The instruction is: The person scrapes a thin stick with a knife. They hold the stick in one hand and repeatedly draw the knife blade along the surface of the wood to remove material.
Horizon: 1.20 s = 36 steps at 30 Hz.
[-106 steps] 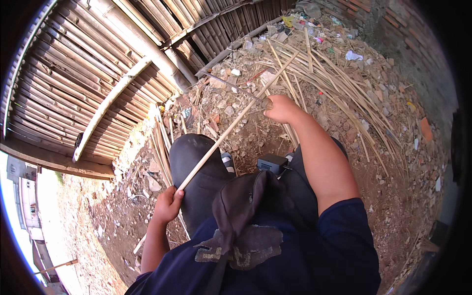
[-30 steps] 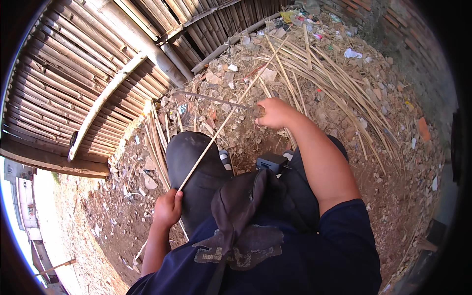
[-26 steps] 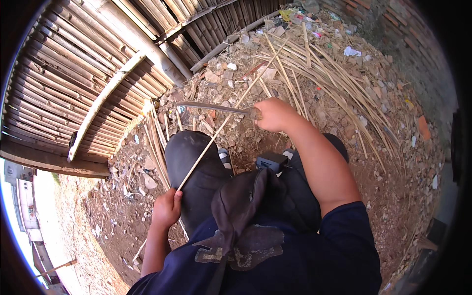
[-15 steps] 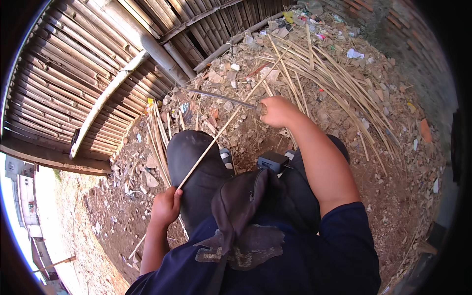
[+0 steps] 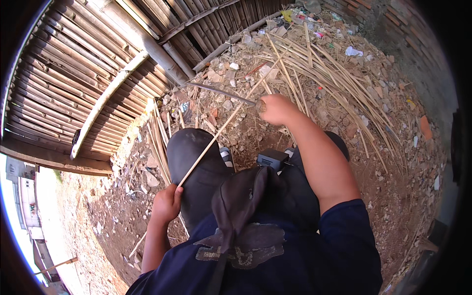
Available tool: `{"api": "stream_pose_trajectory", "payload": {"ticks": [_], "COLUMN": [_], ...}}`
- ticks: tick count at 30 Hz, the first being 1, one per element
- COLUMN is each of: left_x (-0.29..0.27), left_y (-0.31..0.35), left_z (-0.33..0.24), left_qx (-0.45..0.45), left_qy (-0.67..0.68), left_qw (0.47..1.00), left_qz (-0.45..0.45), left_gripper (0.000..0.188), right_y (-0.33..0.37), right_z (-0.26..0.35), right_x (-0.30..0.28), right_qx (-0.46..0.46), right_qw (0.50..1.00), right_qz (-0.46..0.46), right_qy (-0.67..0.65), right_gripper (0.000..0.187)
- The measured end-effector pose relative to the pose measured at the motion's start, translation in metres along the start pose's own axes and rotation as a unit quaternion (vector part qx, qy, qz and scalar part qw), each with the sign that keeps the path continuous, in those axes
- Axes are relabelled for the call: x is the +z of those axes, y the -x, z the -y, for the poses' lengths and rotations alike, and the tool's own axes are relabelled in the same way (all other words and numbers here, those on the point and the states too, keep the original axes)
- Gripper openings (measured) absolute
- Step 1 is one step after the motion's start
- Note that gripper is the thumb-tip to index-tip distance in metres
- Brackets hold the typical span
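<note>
My left hand (image 5: 166, 202) is closed around the near end of a long, thin bamboo strip (image 5: 204, 153), beside my left knee. From there the strip slants up and to the right, past the knee, toward the rubble. My right hand (image 5: 276, 109) grips the handle of a long-bladed knife (image 5: 219, 92) out in front of my right knee. Its narrow dark blade points left and crosses the strip below the far end. I cannot tell whether blade and strip touch.
Many bamboo strips (image 5: 339, 78) lie heaped at the far right; more strips (image 5: 160, 137) lean beside my left knee. A slatted bamboo wall (image 5: 59, 98) stands at left. A small black box (image 5: 273, 159) sits between my knees. Stones and litter cover the ground.
The knife blade has shifted very slightly against the strip. Both hands stay almost where they were, with the same holds.
</note>
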<state>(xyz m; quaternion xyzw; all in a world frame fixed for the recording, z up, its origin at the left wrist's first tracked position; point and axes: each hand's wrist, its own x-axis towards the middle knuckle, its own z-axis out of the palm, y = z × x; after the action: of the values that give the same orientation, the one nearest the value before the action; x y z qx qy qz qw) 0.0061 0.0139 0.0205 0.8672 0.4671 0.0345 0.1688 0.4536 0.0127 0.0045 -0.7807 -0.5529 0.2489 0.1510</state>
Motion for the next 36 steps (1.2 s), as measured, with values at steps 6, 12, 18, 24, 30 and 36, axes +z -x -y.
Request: {"api": "stream_pose_trajectory", "payload": {"ticks": [6,12,18,24,30,36], "left_x": [0.007,-0.003,0.006,-0.005,0.009,0.006], "left_y": [-0.010,-0.002,-0.005,-0.010,-0.007,-0.011], "left_z": [0.001,0.001,0.010,0.006,0.014,0.015], "left_qx": [-0.024,-0.002,0.017,0.019,0.031,0.000], "left_qy": [0.008,-0.034,0.019,0.039,0.080,0.065], "left_qw": [0.999,0.999,1.000,0.999,0.996,0.998], "left_qz": [0.030,-0.008,-0.011,0.000,-0.014,0.019], "left_gripper": [0.037,0.039,0.040,0.043,0.039,0.040], "right_y": [-0.006,-0.025,0.024,-0.025,0.017,0.000], "right_z": [-0.040,-0.053,0.011,-0.084,0.001,-0.037], "right_x": [0.006,0.001,-0.024,-0.010,-0.014,-0.031], "right_qx": [0.027,0.067,0.011,0.074,0.009,0.075], "right_qw": [1.000,0.997,0.999,0.997,0.997,0.997], "right_qz": [-0.006,0.010,-0.026,-0.029,-0.077,-0.015], "right_qy": [-0.003,0.028,0.037,-0.008,0.023,-0.003], "right_gripper": [0.038,0.046,0.042,0.045,0.034,0.045]}}
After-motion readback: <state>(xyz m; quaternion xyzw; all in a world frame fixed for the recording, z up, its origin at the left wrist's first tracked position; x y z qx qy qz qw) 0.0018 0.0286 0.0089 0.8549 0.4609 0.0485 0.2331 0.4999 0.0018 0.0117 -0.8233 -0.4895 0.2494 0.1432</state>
